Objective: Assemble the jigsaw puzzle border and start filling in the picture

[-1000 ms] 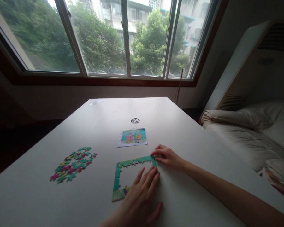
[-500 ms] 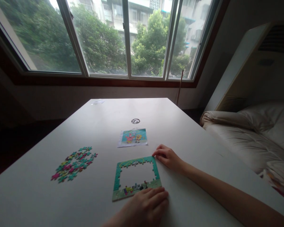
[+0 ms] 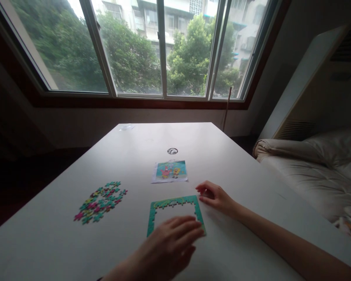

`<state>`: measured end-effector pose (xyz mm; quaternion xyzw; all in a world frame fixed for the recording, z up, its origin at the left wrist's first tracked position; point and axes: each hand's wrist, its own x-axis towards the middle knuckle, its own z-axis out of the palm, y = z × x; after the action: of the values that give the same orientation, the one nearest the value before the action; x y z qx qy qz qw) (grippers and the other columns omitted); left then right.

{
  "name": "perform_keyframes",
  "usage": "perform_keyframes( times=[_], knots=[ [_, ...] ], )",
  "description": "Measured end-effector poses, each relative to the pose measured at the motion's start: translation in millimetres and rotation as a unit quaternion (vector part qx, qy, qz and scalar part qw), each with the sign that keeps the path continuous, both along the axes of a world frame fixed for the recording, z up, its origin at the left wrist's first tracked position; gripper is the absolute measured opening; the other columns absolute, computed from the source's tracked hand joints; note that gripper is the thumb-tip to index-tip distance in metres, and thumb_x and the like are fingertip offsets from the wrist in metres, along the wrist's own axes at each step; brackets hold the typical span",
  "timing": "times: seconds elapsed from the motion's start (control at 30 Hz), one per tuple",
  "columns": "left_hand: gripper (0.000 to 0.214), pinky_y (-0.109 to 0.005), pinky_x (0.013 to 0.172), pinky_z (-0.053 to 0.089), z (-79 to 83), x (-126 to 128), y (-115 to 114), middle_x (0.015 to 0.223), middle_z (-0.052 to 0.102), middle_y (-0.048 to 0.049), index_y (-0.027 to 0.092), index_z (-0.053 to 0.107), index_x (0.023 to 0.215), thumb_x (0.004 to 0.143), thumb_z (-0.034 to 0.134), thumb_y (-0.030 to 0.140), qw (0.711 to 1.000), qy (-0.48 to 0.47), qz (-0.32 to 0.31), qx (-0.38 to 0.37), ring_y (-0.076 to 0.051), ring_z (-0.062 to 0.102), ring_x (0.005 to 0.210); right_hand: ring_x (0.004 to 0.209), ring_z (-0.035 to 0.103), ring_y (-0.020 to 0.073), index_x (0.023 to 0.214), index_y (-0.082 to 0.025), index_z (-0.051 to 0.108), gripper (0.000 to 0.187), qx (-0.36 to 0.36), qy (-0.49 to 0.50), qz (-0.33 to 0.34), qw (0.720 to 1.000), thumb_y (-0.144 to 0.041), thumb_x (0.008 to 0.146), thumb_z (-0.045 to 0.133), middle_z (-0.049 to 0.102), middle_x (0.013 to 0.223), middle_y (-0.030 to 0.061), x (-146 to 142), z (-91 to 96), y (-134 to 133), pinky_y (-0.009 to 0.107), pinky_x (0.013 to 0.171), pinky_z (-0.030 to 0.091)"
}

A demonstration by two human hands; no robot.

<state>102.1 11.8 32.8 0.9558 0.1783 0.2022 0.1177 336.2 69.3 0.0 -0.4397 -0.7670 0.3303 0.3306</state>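
Observation:
A jigsaw puzzle border (image 3: 151, 218) in teal and green lies on the white table, its middle bare. My left hand (image 3: 171, 242) hovers over its lower part, fingers stretched out and holding nothing. It hides most of the bottom edge. Just right of the border's upper right corner is my right hand (image 3: 215, 196), fingers loosely bent and apart, with nothing visible in them. Loose puzzle pieces (image 3: 101, 203) in teal, pink and yellow form a spread pile to the left. Beyond the border lies a printed picture sheet (image 3: 172, 171) with cartoon figures.
The white table (image 3: 240, 168) reaches toward a window (image 3: 163, 50). A round dark-rimmed mark or disc (image 3: 172, 151) is behind the sheet, and a clear plastic scrap (image 3: 126, 127) lies at the far left corner. A cushioned seat (image 3: 304, 164) stands to the right.
My left hand has risen from the border's bottom edge and now covers more of it. My right fingertips have come away from the upper right corner. The whole view has shifted slightly.

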Motion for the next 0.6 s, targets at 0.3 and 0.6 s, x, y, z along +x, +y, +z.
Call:
perform_keyframes(
  times=[0.3,0.6],
  knots=[
    [0.095,-0.046,0.101,0.033,-32.5,-119.8,26.0,0.145,0.027,-0.0087,0.030,0.006,0.142,0.071,0.067,0.049,0.980,0.066,0.166,-0.092,-0.034,0.031,0.128,0.121,0.037,0.0271,0.134,-0.019,0.029,0.089,0.008,-0.093,0.135,0.986,-0.041,0.061,0.074,0.039,0.130,0.0133,8.0,13.5,-26.7,0.039,0.103,0.030],
    [0.090,-0.043,0.104,0.030,-42.2,-108.8,33.8,0.146,0.024,-0.0069,0.027,0.009,0.142,0.074,0.063,0.048,0.978,0.042,0.173,-0.106,-0.031,0.027,0.130,0.127,0.027,0.0296,0.138,-0.015,0.020,0.098,0.041,-0.120,0.126,0.984,-0.042,0.061,0.073,0.032,0.135,0.0170,2.7,10.2,-37.0,0.042,0.107,0.024]
  ],
)
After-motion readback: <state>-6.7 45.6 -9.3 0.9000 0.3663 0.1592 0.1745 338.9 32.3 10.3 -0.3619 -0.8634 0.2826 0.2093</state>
